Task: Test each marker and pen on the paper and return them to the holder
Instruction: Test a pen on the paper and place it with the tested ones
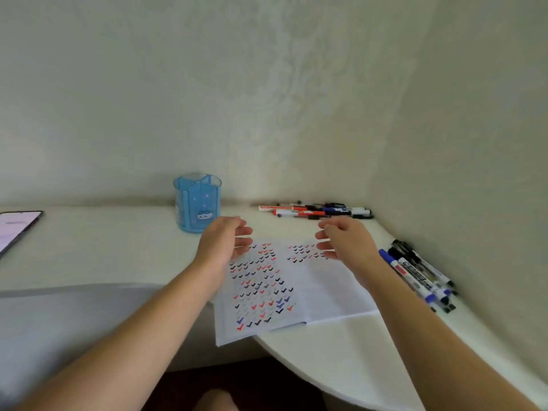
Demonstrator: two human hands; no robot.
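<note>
Markers and pens are all out of hand, lying in a far heap [314, 210] and a side heap [418, 274]. The left hand [226, 241] and the right hand [345, 241] hover apart over the far end of the paper [332, 289]. Their fingers are loosely bent toward each other and neither holds anything.

Just beyond the right hand's fingertips is the far heap, its barrels running left to right along the back wall. Which are pens and which markers is too small to tell. Off the right hand's outer side, past the paper's edge, the side heap's barrels run near-to-far, roughly alongside the right forearm.

The right hand is nearer to both heaps; the left would have to cross the paper. A short forward reach should bring the right fingers square across a far-heap barrel.

The holder [197, 203] stands upright just beyond and left of the left hand, with nothing sticking out of it, so that hand looks better placed for returns. A phone [17, 229] lies well off to the left on the table [103, 247].
</note>
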